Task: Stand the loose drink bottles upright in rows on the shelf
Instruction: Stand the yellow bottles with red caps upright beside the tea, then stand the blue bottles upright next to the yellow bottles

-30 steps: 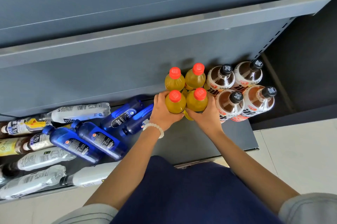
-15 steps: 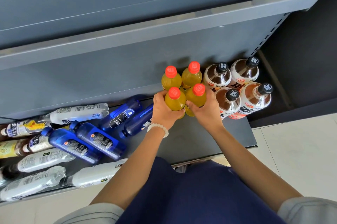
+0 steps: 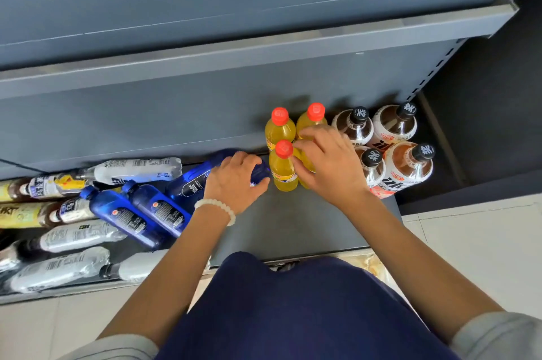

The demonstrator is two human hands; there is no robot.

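Four yellow drink bottles with red caps stand in a square on the grey bottom shelf [image 3: 293, 224]; the front-left yellow bottle [image 3: 283, 167] is in plain view. My right hand [image 3: 325, 160] lies over the front-right yellow bottle [image 3: 306, 167] and hides its cap, with the fingers curled down its side. My left hand [image 3: 234, 180], with a bead bracelet on the wrist, is closed over the end of a blue bottle [image 3: 196, 182] lying on its side just left of the yellow ones. Two more blue bottles [image 3: 129, 214] lie further left.
Several brown tea bottles with black caps [image 3: 396, 125] stand upright right of the yellow ones. Loose pale and tea bottles [image 3: 76, 235] lie in a heap at the shelf's left end. An upper shelf edge [image 3: 264, 49] overhangs. The tiled floor [image 3: 469, 257] is at the right.
My left hand has let go of the front-left yellow bottle and moved left onto the lying blue bottle. My right hand has shifted over the top of the front-right yellow bottle.
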